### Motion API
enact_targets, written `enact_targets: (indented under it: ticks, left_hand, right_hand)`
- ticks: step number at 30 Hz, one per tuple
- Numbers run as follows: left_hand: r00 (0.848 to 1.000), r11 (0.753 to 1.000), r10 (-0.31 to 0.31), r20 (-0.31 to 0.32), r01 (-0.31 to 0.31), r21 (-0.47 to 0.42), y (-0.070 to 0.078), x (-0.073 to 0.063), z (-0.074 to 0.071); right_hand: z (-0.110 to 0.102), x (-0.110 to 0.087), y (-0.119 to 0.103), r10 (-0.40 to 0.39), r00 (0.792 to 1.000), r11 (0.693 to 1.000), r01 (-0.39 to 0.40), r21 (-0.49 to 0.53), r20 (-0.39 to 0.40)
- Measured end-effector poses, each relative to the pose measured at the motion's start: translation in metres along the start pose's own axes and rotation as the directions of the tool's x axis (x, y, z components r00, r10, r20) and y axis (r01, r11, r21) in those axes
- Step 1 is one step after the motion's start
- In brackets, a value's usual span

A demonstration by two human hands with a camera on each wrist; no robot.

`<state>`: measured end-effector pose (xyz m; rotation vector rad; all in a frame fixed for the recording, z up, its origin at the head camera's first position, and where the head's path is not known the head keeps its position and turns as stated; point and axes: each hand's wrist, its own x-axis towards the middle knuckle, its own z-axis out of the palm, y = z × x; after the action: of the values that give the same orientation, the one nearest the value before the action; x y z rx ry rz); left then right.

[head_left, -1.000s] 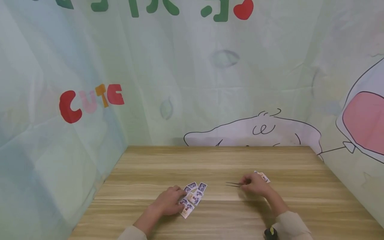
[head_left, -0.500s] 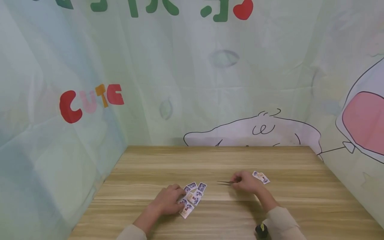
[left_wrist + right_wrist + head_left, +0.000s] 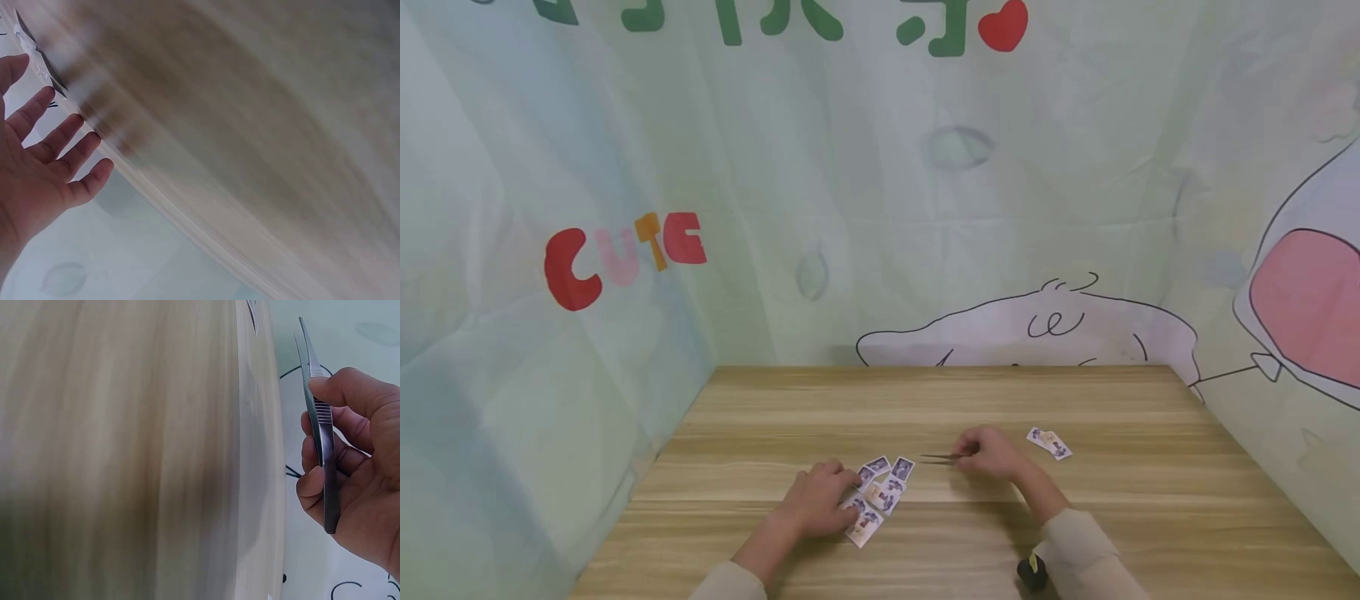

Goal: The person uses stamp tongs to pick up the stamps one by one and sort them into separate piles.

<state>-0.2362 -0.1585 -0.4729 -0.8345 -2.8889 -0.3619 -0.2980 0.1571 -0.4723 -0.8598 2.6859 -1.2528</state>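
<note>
My left hand [image 3: 818, 498] rests at the left side of a small group of picture cards [image 3: 887, 493], some overlapping, with its fingertips touching them. In the left wrist view the fingers of the left hand [image 3: 40, 156] are spread and lightly bent, near the cards' edges [image 3: 44, 65]. My right hand [image 3: 991, 454] holds metal tweezers [image 3: 938, 458] between thumb and fingers, tips pointing left toward the cards. The right wrist view shows the tweezers [image 3: 324, 422] with their two tips slightly apart and nothing between them.
Two or so more picture cards [image 3: 1051, 443] lie overlapping behind the right hand, to its right. The wooden table [image 3: 820, 400] ends against a printed cloth backdrop [image 3: 880, 192]. A black device [image 3: 1032, 573] sits at the right wrist.
My right hand has moved left with the tweezers, away from the cards on the right and closer to the left group. The left hand stays nearly in place on the cards.
</note>
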Motion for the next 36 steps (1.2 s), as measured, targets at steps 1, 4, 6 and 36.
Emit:
enact_targets:
  ticks: [1, 4, 6, 36]
  left_hand:
    - [1.000, 1.000, 0.000, 0.000, 0.000, 0.001, 0.000, 0.000, 0.000]
    - [1.000, 1.000, 0.010, -0.004, -0.010, 0.000, -0.001, 0.001, 0.000]
    - [1.000, 1.000, 0.018, -0.003, -0.018, -0.012, -0.001, 0.000, 0.000]
    - [0.999, 0.998, 0.039, 0.007, -0.038, -0.048, -0.002, 0.001, 0.002]
  right_hand:
    - [0.001, 0.001, -0.001, -0.006, 1.000, 1.000, 0.006, 0.006, 0.003]
    - [0.006, 0.005, -0.005, -0.011, 1.000, 1.000, 0.011, 0.000, 0.005]
    - [0.009, 0.007, -0.006, -0.001, 1.000, 1.000, 0.001, -0.010, 0.013]
    - [0.037, 0.034, -0.022, 0.024, 0.998, 1.000, -0.024, 0.004, 0.058]
